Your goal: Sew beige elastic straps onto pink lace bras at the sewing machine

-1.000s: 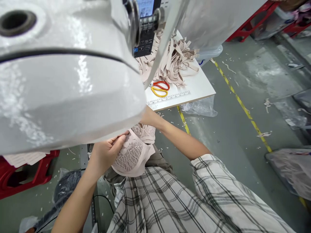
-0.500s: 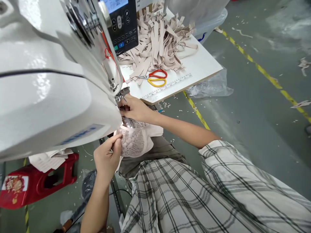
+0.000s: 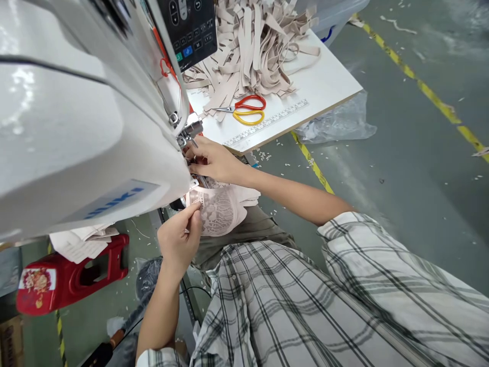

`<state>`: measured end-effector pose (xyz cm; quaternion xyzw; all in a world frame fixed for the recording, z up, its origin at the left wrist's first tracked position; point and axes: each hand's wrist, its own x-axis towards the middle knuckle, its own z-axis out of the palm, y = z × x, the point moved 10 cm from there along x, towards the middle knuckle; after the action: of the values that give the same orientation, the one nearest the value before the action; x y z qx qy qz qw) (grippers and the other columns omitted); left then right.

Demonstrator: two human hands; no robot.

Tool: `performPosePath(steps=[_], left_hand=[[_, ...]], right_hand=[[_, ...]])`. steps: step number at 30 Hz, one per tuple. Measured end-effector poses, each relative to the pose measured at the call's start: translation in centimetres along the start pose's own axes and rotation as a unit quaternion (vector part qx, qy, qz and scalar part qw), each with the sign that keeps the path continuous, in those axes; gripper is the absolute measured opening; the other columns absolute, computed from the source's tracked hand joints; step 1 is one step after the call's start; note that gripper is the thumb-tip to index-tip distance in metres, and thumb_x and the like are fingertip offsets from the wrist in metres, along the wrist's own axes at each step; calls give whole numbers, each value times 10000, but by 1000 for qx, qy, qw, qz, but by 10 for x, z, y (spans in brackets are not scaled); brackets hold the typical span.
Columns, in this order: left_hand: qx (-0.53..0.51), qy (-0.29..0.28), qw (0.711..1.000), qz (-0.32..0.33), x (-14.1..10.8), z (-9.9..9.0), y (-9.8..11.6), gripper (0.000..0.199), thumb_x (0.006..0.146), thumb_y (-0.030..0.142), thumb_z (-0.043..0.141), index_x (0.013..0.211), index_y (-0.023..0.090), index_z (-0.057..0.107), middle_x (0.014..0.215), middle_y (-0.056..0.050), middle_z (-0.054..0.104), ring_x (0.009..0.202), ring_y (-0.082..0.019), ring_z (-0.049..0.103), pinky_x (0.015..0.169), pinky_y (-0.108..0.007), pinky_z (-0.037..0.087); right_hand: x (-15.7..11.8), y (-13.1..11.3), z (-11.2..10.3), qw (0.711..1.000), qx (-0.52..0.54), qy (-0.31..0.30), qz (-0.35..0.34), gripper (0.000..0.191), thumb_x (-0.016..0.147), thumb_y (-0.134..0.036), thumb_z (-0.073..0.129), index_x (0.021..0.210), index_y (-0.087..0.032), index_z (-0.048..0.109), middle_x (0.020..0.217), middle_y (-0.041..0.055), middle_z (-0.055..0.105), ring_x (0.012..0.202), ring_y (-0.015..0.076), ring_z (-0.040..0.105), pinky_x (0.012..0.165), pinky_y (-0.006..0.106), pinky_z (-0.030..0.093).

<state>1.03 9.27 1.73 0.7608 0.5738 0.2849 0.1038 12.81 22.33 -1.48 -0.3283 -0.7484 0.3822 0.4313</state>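
A pale pink lace bra cup (image 3: 219,211) hangs at the sewing machine (image 3: 114,168), over my lap. My left hand (image 3: 181,237) pinches its near left edge between thumb and forefinger. Just under the needle area, my right hand (image 3: 214,160) is bent with fingers curled in behind the presser foot parts. Those fingertips are partly hidden by the machine head, so what they hold cannot be made out. The metal needle clamp (image 3: 189,130) sits right above them.
On the white table (image 3: 328,86) lie a heap of beige fabric strips (image 3: 252,51), red-and-yellow scissors (image 3: 246,109) and a clear ruler (image 3: 267,122). A control panel (image 3: 191,30) stands behind the needle. A red stool (image 3: 72,280) with white pieces on it is at lower left.
The view has shifted, so the machine and table sit higher in the picture. Both hands keep nearly the same hold, the left one still pinching the lace edge.
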Motion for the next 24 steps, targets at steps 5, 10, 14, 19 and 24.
performPosePath(steps=[5,10,14,19,24], left_hand=[[20,6,1000,-9,-6,4,-4,254,944,264,587,1131,211,751,976,-39,796,764,-150,734,672,-219,519],[56,32,997,-31,-14,3,-16,312,959,288,569,1238,205,681,1021,-65,770,822,-166,711,738,-249,512],[92,116,989,15,-17,-4,7,371,932,298,607,1271,150,640,1139,-163,695,1088,-262,636,956,-374,464],[125,66,989,41,-13,20,40,554,917,420,628,1400,158,554,1325,-205,589,1248,-331,520,1088,-457,343],[138,36,989,24,-15,27,38,531,926,379,620,1410,168,569,1363,-222,547,1279,-355,485,1084,-488,345]], right_hand=[[-1,0,-2,1000,6,5,3,138,904,-305,596,877,-170,594,1059,56,566,951,177,522,806,313,464],[-3,1,-4,999,29,11,9,124,876,-284,610,843,-165,603,1061,55,591,967,175,542,806,298,458],[-6,-2,-5,999,31,14,25,111,856,-277,609,839,-169,624,1093,71,611,977,184,558,803,300,458],[-10,-6,-3,999,1,9,52,129,835,-288,588,822,-169,635,1173,95,630,975,207,580,803,329,478],[-11,-5,0,997,16,9,79,150,846,-301,562,888,-171,623,1095,91,661,873,196,593,789,368,509]])
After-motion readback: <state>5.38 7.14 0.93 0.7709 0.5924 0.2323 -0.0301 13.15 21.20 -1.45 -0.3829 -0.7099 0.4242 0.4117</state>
